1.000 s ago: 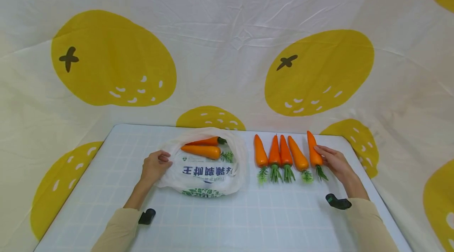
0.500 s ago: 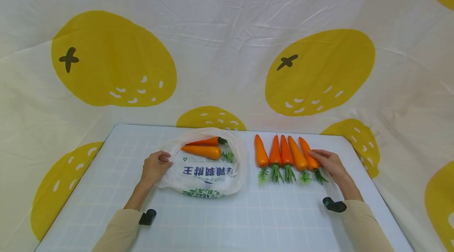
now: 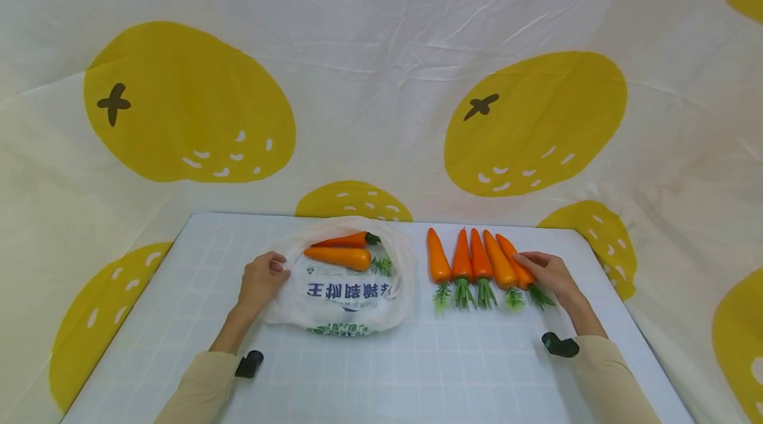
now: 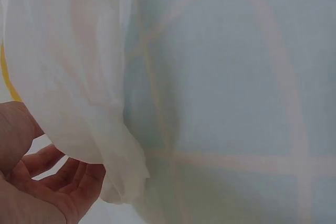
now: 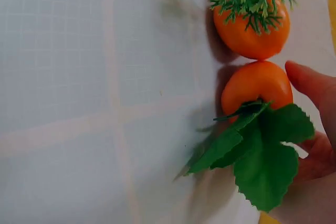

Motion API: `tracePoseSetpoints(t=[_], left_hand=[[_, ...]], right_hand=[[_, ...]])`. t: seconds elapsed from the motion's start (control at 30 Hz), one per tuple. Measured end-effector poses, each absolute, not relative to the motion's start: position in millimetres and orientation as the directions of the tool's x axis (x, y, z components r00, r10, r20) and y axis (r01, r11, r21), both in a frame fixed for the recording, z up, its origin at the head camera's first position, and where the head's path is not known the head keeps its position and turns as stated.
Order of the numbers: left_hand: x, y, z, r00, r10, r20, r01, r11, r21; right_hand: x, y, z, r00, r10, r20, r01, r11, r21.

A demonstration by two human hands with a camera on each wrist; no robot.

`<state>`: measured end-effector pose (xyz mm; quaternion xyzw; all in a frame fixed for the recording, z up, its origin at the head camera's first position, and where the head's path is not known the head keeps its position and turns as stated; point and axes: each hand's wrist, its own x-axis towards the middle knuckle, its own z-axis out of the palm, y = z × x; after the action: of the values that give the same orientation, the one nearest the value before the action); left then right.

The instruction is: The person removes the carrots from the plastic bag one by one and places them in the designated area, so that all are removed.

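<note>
My left hand (image 3: 260, 281) holds the left rim of a white plastic bag (image 3: 401, 291), its fingers curled against the thin film (image 4: 79, 93) in the left wrist view. Two carrots lie in the bag's mouth, the nearer carrot (image 3: 340, 257) lighter orange. On the right, my right hand (image 3: 548, 273) grips the rightmost carrot (image 3: 508, 252) of a row, thumb on one side and fingers on the other. The right wrist view shows that carrot's blunt end with broad green leaves (image 5: 268, 150), touching the neighbouring carrot (image 5: 252, 32).
Several more carrots, such as the leftmost one (image 3: 438, 258), lie side by side right of the bag, tips away from me. A pale checked tabletop (image 3: 405, 377) lies under everything. Behind it hangs a white cloth (image 3: 369, 112) printed with yellow fruit.
My right hand has moved left with the rightmost carrot, from apart to up against the row, its tip swinging left. My left hand and the bag have stayed put.
</note>
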<state>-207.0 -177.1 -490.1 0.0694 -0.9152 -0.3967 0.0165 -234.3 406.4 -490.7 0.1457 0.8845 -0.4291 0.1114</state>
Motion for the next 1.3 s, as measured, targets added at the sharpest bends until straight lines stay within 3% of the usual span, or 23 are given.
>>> tracePoseSetpoints(t=[0.4, 0.83, 1.3], left_hand=[[-227, -164, -473, -0.994, -0.085, 0.076, -0.009, 0.721, 0.692], [-249, -165, -474, -0.996, 0.028, 0.087, 0.076, 0.779, 0.622], [-264, -165, -480, -0.994, 0.096, 0.052, 0.107, 0.775, 0.622]], right_hand=[[-227, 404, -487, -0.942, 0.175, -0.287, 0.331, 0.635, -0.698], [-231, 378, -468, -0.978, 0.206, -0.026, 0.157, 0.652, -0.742], [-237, 319, -441, -0.99, 0.048, 0.135, -0.073, 0.641, -0.764]])
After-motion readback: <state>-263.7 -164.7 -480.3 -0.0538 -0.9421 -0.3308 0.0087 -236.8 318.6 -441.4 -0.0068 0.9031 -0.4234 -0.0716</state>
